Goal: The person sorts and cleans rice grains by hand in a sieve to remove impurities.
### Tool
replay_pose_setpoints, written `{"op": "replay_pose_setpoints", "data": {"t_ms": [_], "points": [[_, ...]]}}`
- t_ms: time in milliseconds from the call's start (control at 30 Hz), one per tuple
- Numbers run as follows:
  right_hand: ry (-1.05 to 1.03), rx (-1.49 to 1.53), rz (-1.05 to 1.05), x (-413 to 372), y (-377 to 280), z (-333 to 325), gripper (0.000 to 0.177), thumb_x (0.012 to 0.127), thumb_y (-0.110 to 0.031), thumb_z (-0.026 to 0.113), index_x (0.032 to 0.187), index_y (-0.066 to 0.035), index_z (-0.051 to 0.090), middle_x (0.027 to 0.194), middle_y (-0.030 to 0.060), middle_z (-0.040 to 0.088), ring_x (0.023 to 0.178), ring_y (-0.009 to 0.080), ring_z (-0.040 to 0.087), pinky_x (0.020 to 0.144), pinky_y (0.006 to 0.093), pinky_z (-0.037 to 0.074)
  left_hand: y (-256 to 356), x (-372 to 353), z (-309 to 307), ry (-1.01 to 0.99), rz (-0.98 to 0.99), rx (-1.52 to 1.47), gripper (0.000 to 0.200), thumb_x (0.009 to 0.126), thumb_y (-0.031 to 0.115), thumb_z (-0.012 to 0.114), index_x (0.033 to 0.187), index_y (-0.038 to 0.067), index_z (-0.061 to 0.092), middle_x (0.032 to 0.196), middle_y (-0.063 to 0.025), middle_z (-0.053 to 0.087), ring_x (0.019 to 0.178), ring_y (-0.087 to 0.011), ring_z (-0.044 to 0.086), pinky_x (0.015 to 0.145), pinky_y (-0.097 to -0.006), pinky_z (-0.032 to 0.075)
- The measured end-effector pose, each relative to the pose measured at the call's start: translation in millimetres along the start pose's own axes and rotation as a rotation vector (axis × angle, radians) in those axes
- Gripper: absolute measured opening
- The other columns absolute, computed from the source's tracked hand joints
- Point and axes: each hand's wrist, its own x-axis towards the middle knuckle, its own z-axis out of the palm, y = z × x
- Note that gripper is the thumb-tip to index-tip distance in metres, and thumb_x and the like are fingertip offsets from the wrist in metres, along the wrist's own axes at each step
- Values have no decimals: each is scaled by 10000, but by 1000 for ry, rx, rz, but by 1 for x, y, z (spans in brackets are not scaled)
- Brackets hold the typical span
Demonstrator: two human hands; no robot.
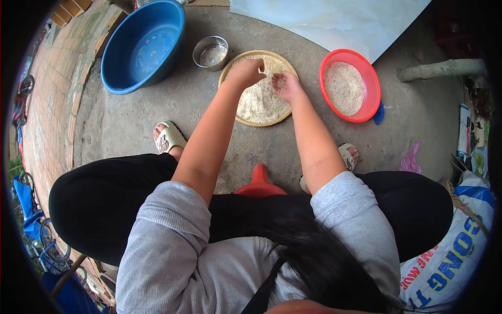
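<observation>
- The person sits low on a red stool (259, 183) on the concrete, knees wide, both bare arms stretched forward over a round woven tray (260, 124) on the ground in front of them.
- The tray holds a pale spread of rice (259, 102). It lies between the person's two sandalled feet and a little beyond them.
- The left hand (248, 71) hangs over the far side of the tray, fingers bunched together with the tips pointing down at the grain. I cannot tell whether it pinches any.
- The right hand (285, 83) is just beside it with the palm turned up and the fingers loosely curled into a cup. What lies in the palm is too small to make out.
- The two forearms cross over the near half of the tray and hide part of the rice.
- A small metal bowl (210, 52) with a little grain in it stands just off the tray's far left edge.
- Further left is a big blue basin (120, 63) with water in the bottom.
- To the right, close to the tray but apart from it, sits a red basin (327, 94) filled with more rice, with a small blue thing (379, 113) against its right side.
- A pale slab (334, 21) lies beyond the basin and a log (444, 68) is off to its right.
- A pink bag (410, 159) lies on the ground by the right knee.
- A printed sack (449, 261) leans at the person's right hip.
</observation>
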Motion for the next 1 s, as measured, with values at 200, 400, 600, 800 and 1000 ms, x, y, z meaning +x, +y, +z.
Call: {"op": "replay_pose_setpoints", "data": {"t_ms": [200,400,600,800,1000], "points": [[38,240,-281,4,-19,-11,301,913,-281,445,838,-9,549,762,94,557,701,195,557,659,302,495,-4,-13,65,-53,274,-135,243,663,138,722,898,103,670,903,-94,646,872,-270,618,778,-375,496],[62,278,-290,4,-14,-16,306,911,-261,449,875,23,557,757,114,562,693,207,560,639,327,503,-12,-27,101,35,196,-63,154,696,106,663,846,86,692,847,-100,633,828,-291,614,779,-373,494],[56,-151,-171,5,-9,-16,286,924,-197,438,1000,64,527,924,159,584,780,243,590,714,358,542,-22,0,58,22,-234,-883,225,784,201,716,930,29,702,846,-73,689,734,-151,651,675,-295,522],[-109,-18,-104,-6,-12,-16,336,953,-220,412,1158,46,400,1053,161,529,911,245,560,723,357,548,22,12,21,-203,-11,-519,457,763,304,741,1114,39,618,1058,-136,643,946,-212,622,721,-336,517],[-29,105,-125,-7,-23,-26,287,955,-207,399,959,52,522,866,133,566,782,229,586,747,347,538,1,2,55,132,167,-139,439,713,295,751,1090,111,620,1041,-153,606,928,-324,603,811,-393,490]]}}
